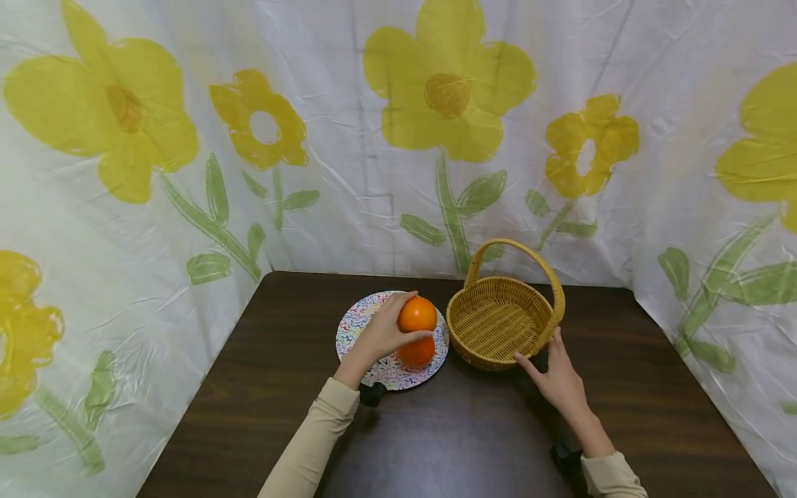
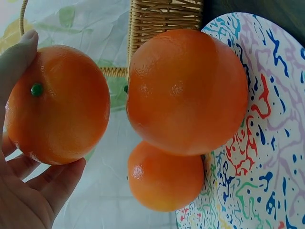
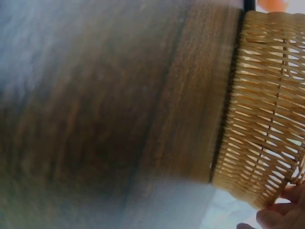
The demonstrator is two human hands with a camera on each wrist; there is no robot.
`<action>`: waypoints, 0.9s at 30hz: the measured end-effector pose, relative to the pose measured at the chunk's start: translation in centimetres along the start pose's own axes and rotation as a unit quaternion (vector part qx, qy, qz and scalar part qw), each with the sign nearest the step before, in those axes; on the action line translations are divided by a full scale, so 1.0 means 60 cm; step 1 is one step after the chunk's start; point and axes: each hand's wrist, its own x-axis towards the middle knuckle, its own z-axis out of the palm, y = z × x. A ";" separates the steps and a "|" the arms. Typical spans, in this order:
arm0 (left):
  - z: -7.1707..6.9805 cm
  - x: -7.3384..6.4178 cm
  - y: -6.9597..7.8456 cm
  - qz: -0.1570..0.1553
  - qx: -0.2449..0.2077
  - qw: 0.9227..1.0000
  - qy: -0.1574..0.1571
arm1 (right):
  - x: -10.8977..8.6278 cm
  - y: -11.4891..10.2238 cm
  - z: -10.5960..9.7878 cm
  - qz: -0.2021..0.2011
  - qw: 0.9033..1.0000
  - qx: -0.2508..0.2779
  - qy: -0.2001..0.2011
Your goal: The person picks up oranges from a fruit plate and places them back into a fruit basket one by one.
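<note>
My left hand [image 1: 381, 335] grips an orange [image 2: 59, 105] between thumb and fingers, a small green stem spot showing on its skin. That orange is held over a round plate [image 1: 361, 332] with a multicoloured squiggle pattern. Two more oranges sit on the plate, a larger-looking one [image 2: 188, 90] and one beyond it [image 2: 164, 176] in the left wrist view; the head view hides part of them behind the hand. Right of the plate stands a wicker basket [image 1: 498, 321] with a tall arched handle and a bare woven bottom. My right hand [image 1: 560, 380] holds its near right side, thumb and fingers spread along it.
Everything stands on a dark wood-grain table [image 1: 261, 373], toward its back edge. Behind and beside it hangs a white curtain [image 1: 336, 228] printed with yellow flowers. The basket's handle [image 1: 513, 243] arches above its rim, close in front of the curtain.
</note>
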 end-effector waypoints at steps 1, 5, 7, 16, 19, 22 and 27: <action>0.001 0.001 0.000 0.001 0.000 1.000 0.000 | 0.000 0.001 0.000 0.001 1.000 0.001 0.000; 0.005 0.005 0.002 0.003 -0.005 1.000 0.001 | 0.000 0.002 0.002 -0.002 1.000 -0.003 0.002; 0.008 0.007 0.003 0.004 -0.009 1.000 -0.001 | 0.000 0.002 0.002 -0.007 1.000 -0.002 0.007; 0.017 0.016 0.011 0.010 -0.009 1.000 -0.004 | -0.001 0.003 0.002 -0.025 1.000 -0.005 0.018; 0.018 0.021 0.014 0.018 -0.006 1.000 -0.005 | 0.000 0.002 0.002 -0.027 0.999 -0.009 0.022; 0.018 0.026 0.019 0.024 0.000 1.000 -0.006 | 0.000 0.000 0.002 -0.027 0.999 -0.007 0.023; 0.017 0.033 0.030 0.029 0.004 1.000 -0.007 | 0.000 -0.001 0.002 -0.026 0.999 -0.009 0.027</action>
